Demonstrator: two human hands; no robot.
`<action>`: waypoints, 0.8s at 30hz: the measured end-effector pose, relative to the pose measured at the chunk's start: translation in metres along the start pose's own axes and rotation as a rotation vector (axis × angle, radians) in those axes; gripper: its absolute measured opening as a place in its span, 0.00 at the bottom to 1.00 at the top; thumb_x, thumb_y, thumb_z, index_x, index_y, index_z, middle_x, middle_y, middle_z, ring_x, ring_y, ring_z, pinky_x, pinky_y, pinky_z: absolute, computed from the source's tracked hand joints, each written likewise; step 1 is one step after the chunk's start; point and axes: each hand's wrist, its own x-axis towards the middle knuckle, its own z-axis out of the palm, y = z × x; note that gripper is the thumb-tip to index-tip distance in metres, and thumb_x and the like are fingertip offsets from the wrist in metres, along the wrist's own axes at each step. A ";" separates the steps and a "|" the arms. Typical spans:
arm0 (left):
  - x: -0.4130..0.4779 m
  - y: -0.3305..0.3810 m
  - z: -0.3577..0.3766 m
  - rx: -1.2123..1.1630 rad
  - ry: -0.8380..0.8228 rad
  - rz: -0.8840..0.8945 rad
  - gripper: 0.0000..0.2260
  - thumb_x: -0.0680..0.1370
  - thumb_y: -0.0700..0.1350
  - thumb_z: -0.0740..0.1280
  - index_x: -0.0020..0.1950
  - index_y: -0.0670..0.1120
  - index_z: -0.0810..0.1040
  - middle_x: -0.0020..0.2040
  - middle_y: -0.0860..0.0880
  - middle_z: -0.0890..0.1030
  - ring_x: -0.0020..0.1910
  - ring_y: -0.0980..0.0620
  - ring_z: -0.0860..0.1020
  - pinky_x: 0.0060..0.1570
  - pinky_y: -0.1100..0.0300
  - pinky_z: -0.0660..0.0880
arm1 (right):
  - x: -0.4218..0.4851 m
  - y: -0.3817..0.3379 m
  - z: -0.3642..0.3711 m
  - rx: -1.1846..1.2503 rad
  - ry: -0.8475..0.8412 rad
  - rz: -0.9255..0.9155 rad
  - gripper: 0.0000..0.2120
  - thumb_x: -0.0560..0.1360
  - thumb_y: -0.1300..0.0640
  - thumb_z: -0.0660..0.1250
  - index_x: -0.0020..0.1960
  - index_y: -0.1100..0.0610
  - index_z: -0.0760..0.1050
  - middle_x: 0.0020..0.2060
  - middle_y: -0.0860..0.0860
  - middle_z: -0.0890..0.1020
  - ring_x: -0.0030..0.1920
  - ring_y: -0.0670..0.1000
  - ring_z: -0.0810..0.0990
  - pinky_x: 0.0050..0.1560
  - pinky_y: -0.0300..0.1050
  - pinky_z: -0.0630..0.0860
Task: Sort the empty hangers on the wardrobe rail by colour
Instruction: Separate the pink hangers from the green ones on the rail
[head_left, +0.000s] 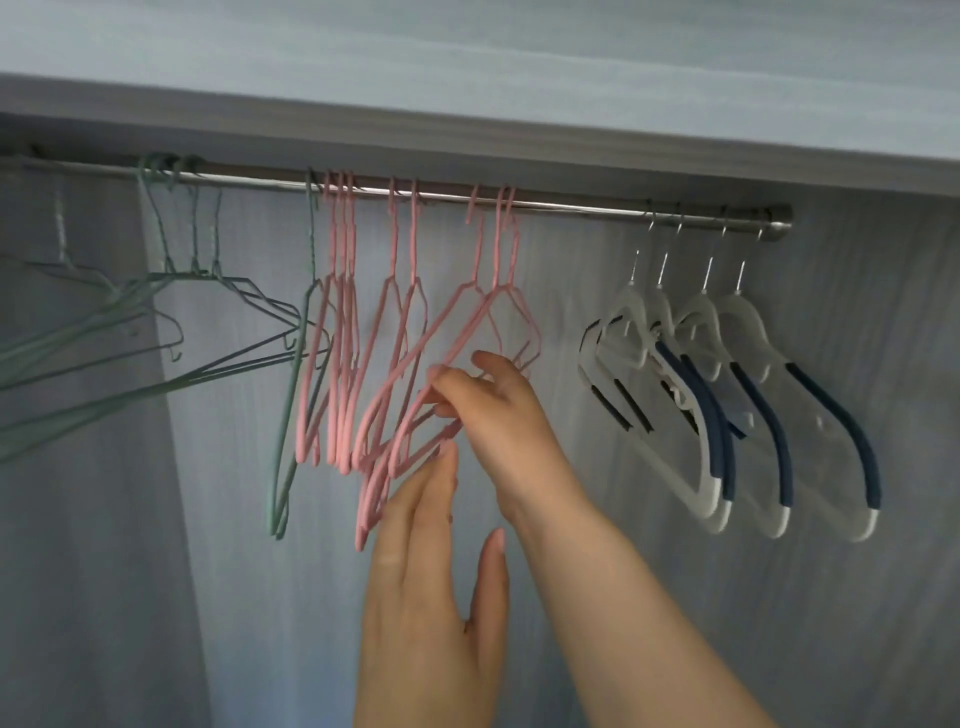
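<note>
A metal rail (571, 208) runs across the wardrobe. Several green wire hangers (197, 280) hang at its left, one more green hanger (296, 374) beside the pink group. Several pink hangers (343, 338) hang in the middle. Several white hangers with dark blue grips (727, 395) hang at the right. My right hand (483, 410) pinches the lower bars of the rightmost pink hangers (467, 322) between thumb and fingers. My left hand (431, 566) is raised below them with straight fingers, its fingertips touching the lower ends of the pink hangers.
A shelf board (467, 124) sits just above the rail. The grey wardrobe back wall (571, 322) is behind the hangers. A stretch of bare rail (582, 209) lies between the pink and white groups.
</note>
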 end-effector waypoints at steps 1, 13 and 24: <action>0.002 -0.001 -0.002 0.017 0.006 0.012 0.24 0.72 0.51 0.59 0.68 0.54 0.63 0.54 0.58 0.71 0.51 0.68 0.70 0.51 0.76 0.67 | 0.000 -0.002 0.003 -0.007 -0.005 -0.017 0.22 0.73 0.54 0.63 0.65 0.54 0.66 0.47 0.50 0.81 0.48 0.48 0.79 0.42 0.34 0.72; 0.012 0.003 -0.006 0.000 -0.130 0.017 0.23 0.74 0.53 0.55 0.69 0.57 0.60 0.58 0.62 0.71 0.51 0.69 0.72 0.49 0.77 0.69 | 0.020 -0.022 -0.018 0.108 0.274 -0.163 0.16 0.77 0.63 0.51 0.32 0.55 0.66 0.26 0.51 0.68 0.19 0.43 0.69 0.33 0.47 0.71; 0.027 0.009 0.016 -0.012 -0.267 -0.109 0.24 0.76 0.53 0.53 0.72 0.51 0.59 0.67 0.49 0.71 0.64 0.55 0.69 0.57 0.74 0.58 | 0.026 -0.050 -0.027 0.145 0.255 -0.103 0.14 0.78 0.61 0.54 0.34 0.56 0.68 0.27 0.51 0.71 0.22 0.45 0.74 0.41 0.47 0.80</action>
